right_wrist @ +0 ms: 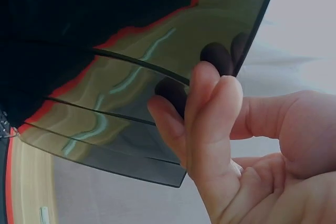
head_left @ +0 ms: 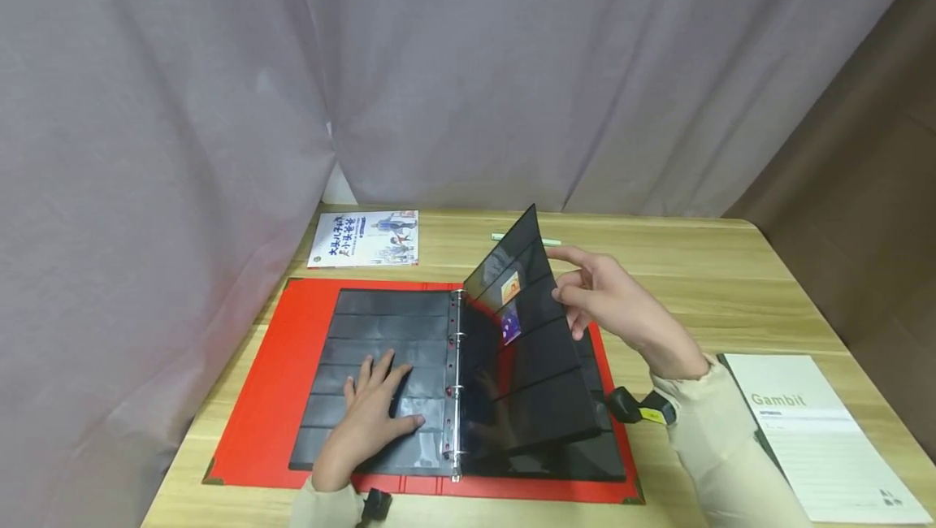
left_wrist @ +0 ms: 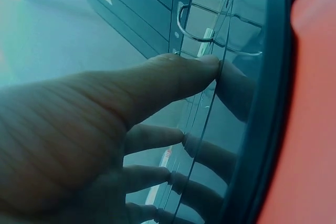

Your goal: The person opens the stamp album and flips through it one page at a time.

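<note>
A: Your left hand [head_left: 369, 414] lies palm down on the left-hand dark plastic pocket pages [head_left: 380, 349] of the open red ring binder [head_left: 281, 386]. Fingers [left_wrist: 173, 77] straight and spread, pressing flat, thumb pointing toward the metal rings [head_left: 457, 341]. Forearm comes in from the near edge of the wooden desk [head_left: 680, 268].

B: And my right?

A: Your right hand [head_left: 610, 300] is raised above the binder's right half, wrist bent, cream sleeve [head_left: 720, 439] trailing toward you. It holds the outer edge of one dark translucent pocket page [head_left: 526, 349]. The wrist view shows your fingers [right_wrist: 210, 108] curled onto the page's face near its edge, thumb on the other side, so a pinch, not a loose touch.

B: Where does the page stand?

A: Tilted up steeply from the rings, leaning over the right-hand stack, its far corner highest. Two small stamps [head_left: 510, 305] sit in its upper pockets, one orange, one purple.

B: What else is around?

A: A thin illustrated booklet [head_left: 366, 238] lies beyond the binder at the far left of the desk. A white printed sheet headed "Gambit" [head_left: 812, 430] lies at your right, apart from the binder. A pale green pen-like stick [head_left: 504, 237] rests behind the raised page; grey curtain [head_left: 439, 65] at the back.
</note>
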### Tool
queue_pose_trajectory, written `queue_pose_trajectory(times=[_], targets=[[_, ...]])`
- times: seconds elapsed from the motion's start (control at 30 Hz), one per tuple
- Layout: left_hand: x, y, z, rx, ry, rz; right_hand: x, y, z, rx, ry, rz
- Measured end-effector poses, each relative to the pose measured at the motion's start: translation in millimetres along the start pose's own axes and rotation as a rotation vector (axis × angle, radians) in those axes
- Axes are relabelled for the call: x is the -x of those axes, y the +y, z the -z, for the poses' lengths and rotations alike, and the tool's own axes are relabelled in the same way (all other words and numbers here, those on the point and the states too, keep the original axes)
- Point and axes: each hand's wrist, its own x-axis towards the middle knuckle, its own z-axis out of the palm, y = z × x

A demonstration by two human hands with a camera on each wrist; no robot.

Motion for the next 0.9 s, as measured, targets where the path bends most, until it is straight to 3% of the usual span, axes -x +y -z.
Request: queue_pose_trajectory(times=[0.9], targets=[[-1.5, -1.2, -0.6, 0.012, -0.01, 0.005, -27, -14, -29, -0.028, -0.079, 0.026]])
